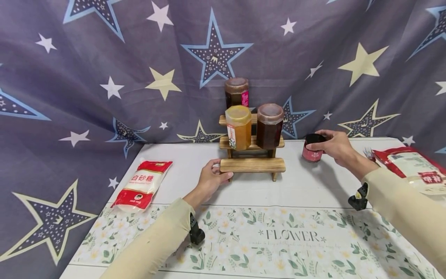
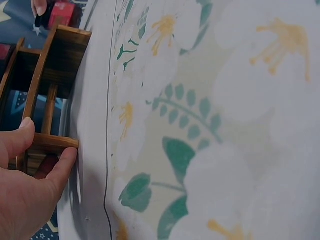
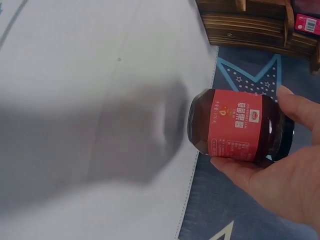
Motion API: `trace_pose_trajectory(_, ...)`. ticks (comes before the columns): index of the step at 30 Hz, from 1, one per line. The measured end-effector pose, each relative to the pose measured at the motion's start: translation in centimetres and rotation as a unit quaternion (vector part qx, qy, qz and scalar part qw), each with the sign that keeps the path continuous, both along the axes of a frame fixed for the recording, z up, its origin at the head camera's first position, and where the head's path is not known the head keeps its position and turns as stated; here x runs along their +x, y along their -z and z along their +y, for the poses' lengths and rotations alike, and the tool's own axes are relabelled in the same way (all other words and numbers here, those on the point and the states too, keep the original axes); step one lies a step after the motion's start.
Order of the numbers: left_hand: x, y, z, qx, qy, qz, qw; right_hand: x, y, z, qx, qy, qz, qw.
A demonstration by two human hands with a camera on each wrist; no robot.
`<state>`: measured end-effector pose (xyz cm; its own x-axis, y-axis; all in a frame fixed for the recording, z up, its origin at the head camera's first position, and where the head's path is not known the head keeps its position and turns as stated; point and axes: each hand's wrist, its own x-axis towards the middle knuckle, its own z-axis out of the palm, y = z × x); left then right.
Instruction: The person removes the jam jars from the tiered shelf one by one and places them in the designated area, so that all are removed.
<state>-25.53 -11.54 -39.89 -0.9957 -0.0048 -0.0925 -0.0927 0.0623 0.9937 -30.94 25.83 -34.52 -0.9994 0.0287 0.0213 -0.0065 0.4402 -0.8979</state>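
Observation:
My right hand [image 1: 336, 145] grips a small jam jar [image 1: 312, 149] near its black lid, to the right of the wooden rack. In the right wrist view the jar [image 3: 232, 122] shows a red label and dark contents, with fingers and thumb on either side. My left hand [image 1: 209, 180] holds the left end of the stepped wooden rack [image 1: 252, 165] at its lowest shelf. The left wrist view shows thumb and fingers around the rack's side [image 2: 52, 141]. On the middle step stand a yellow honey jar [image 1: 238, 130] and a dark jar [image 1: 270, 128]; another dark jar [image 1: 237, 91] stands on top.
A red and white sugar bag [image 1: 143, 186] lies on the left of the table. At the right edge lies another red and white bag [image 1: 414, 166], with a fork [image 1: 369, 154] beside it. A flowered cloth [image 1: 244, 240] covers the front, and a starry curtain [image 1: 139, 46] hangs behind.

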Motion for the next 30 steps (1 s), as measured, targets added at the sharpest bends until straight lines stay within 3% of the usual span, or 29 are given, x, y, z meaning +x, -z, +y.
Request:
trace_pose_trajectory(18,0.1,-0.1,0.0,0.006,0.007,-0.003,1.0000,0.2,1.3,-0.2,0.025,-0.014,-0.006,0.9996)
trace_pose_trajectory(30,0.1,0.0,0.1,0.008,-0.001,-0.003,1.0000,0.2,1.7,0.2,-0.011,-0.026,-0.026,0.9993)
